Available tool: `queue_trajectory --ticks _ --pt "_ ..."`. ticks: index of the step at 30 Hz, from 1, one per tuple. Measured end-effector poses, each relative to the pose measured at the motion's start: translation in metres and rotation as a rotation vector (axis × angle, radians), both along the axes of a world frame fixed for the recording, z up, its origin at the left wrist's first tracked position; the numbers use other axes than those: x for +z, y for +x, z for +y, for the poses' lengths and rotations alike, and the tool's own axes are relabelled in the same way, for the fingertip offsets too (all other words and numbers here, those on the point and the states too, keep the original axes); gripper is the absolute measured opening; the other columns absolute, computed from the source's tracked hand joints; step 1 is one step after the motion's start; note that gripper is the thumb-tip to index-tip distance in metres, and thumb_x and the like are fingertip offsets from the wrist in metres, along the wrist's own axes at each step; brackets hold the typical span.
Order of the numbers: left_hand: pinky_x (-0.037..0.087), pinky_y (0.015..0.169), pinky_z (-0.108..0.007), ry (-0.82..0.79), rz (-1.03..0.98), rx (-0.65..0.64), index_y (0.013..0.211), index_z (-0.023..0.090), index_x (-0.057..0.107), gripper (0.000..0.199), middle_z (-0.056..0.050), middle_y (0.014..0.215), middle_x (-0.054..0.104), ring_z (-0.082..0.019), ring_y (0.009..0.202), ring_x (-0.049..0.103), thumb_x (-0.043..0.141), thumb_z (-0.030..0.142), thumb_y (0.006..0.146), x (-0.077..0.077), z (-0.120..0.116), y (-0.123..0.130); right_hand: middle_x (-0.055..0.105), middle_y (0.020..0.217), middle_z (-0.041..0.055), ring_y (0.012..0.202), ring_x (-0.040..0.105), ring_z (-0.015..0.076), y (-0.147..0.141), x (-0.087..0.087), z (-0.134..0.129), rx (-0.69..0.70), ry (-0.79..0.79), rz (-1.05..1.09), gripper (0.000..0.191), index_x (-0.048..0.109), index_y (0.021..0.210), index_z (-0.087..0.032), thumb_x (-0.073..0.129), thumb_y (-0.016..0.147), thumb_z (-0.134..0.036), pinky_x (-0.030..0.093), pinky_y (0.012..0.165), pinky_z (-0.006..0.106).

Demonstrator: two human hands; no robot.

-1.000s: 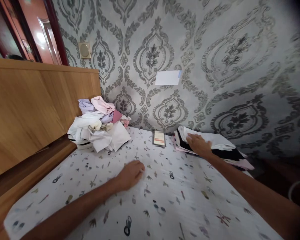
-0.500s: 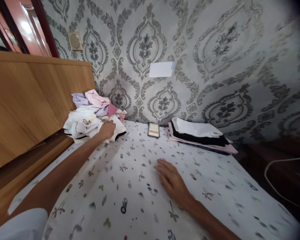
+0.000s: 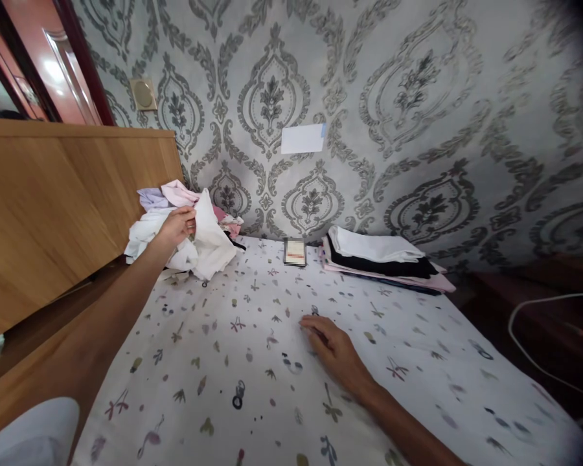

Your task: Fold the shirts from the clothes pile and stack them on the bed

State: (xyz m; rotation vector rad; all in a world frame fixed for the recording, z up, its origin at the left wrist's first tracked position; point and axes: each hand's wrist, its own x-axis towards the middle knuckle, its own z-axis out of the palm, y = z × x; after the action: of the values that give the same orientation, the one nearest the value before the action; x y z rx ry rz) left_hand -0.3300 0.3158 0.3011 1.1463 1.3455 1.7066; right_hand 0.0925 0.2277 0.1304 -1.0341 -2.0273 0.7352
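Note:
My left hand (image 3: 179, 224) is closed on a white garment (image 3: 212, 243), pulling one corner up from the clothes pile. The garment's lower part hangs down onto the bed sheet. Behind and beside it lies the crumpled pile of clothes (image 3: 148, 230), in white, pink and lilac. My right hand (image 3: 337, 353) hovers over or rests on the patterned bed sheet (image 3: 252, 401), its fingers slightly bent and holding nothing. To the right, at the wall, sits a flat stack of folded clothes (image 3: 379, 249), white on top with black and pink below.
A small dark-edged box or card (image 3: 295, 252) lies by the wall, between pile and stack. On the left stands a wooden headboard or panel (image 3: 78, 207). White paper (image 3: 302, 138) is fixed to the wallpaper. A white cable (image 3: 525, 336) curves beyond the bed at right.
My left hand has lifted a white garment up and leftward, spreading it above the pile. My right hand stays in nearly the same place, with its fingers a little more bent.

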Motion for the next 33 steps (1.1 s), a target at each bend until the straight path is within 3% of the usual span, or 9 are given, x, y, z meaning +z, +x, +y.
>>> queue_trajectory --ticks 9,14,16,19,21,23,28,30,33 --pt "0.052 0.069 -0.025 0.252 -0.249 0.027 0.080 0.022 0.043 0.021 0.002 0.080 0.065 -0.012 0.076 0.064 0.063 0.024 0.085 0.017 0.005 -0.009 0.071 0.118 0.0121 0.110 0.066 0.0281 -0.003 0.005 0.000 -0.025 -0.045 0.008 0.033 0.072 0.108 -0.023 0.049 0.093 -0.043 0.056 0.093 0.047" --pt "0.048 0.071 -0.023 0.115 0.324 0.129 0.077 0.021 0.038 0.028 0.003 0.075 0.060 -0.010 0.082 0.061 0.037 0.035 0.101 0.020 0.010 -0.003 0.071 0.116 0.0121 0.108 0.067 0.0287 -0.006 0.006 0.000 -0.023 -0.045 0.014 0.035 0.072 0.106 -0.023 0.051 0.092 -0.047 0.057 0.092 0.047" --pt "0.048 0.070 -0.024 0.029 0.486 0.098 0.076 0.020 0.042 0.027 0.003 0.068 0.057 -0.010 0.074 0.059 0.038 0.031 0.100 0.006 0.007 0.008 0.071 0.117 0.0125 0.108 0.067 0.0295 -0.005 0.007 0.000 -0.021 -0.051 0.005 0.036 0.073 0.106 -0.024 0.051 0.092 -0.048 0.057 0.091 0.047" --pt "0.048 0.069 -0.029 -0.080 0.716 0.023 0.068 0.019 0.051 0.021 0.002 0.061 0.056 -0.015 0.066 0.057 0.058 0.025 0.087 -0.025 -0.009 0.031 0.071 0.119 0.0120 0.109 0.067 0.0309 -0.004 0.006 0.001 -0.009 -0.050 -0.008 0.033 0.074 0.103 -0.027 0.052 0.092 -0.049 0.057 0.091 0.049" --pt "0.049 0.075 -0.034 -0.108 0.884 0.004 0.067 0.019 0.055 0.016 0.000 0.066 0.061 -0.018 0.070 0.059 0.064 0.018 0.080 -0.041 -0.024 0.043 0.071 0.119 0.0117 0.112 0.066 0.0320 -0.003 0.005 0.002 0.003 -0.037 -0.016 0.032 0.075 0.101 -0.028 0.052 0.091 -0.048 0.056 0.095 0.053" --pt "0.048 0.086 -0.038 -0.095 1.025 0.033 0.072 0.020 0.060 0.011 -0.005 0.081 0.066 -0.023 0.084 0.062 0.060 0.012 0.080 -0.044 -0.042 0.049 0.071 0.120 0.0116 0.114 0.065 0.0327 -0.002 0.003 0.003 0.009 -0.031 -0.023 0.033 0.076 0.100 -0.029 0.052 0.091 -0.049 0.055 0.096 0.054" --pt "0.027 0.111 -0.057 -0.034 1.167 0.339 0.096 0.016 0.061 0.015 -0.018 0.118 0.060 -0.039 0.131 0.041 0.053 0.010 0.085 -0.005 -0.069 0.020 0.070 0.120 0.0121 0.115 0.065 0.0328 -0.001 0.004 0.003 0.015 -0.034 -0.033 0.033 0.076 0.101 -0.028 0.053 0.091 -0.050 0.055 0.096 0.054" --pt "0.030 0.108 -0.056 -0.081 1.043 0.467 0.085 0.017 0.061 0.010 -0.015 0.104 0.062 -0.041 0.130 0.041 0.062 0.010 0.078 0.010 -0.071 -0.002 0.070 0.121 0.0121 0.115 0.064 0.0329 -0.002 0.007 0.001 0.020 -0.044 -0.035 0.033 0.076 0.101 -0.029 0.052 0.091 -0.049 0.056 0.094 0.054" --pt "0.044 0.087 -0.039 -0.173 0.796 0.516 0.060 0.020 0.053 0.021 -0.004 0.067 0.055 -0.033 0.099 0.059 0.068 0.008 0.069 0.020 -0.067 -0.029 0.070 0.122 0.0113 0.114 0.064 0.0331 -0.002 0.009 0.000 0.020 -0.055 -0.041 0.033 0.076 0.100 -0.030 0.051 0.092 -0.050 0.058 0.090 0.053"
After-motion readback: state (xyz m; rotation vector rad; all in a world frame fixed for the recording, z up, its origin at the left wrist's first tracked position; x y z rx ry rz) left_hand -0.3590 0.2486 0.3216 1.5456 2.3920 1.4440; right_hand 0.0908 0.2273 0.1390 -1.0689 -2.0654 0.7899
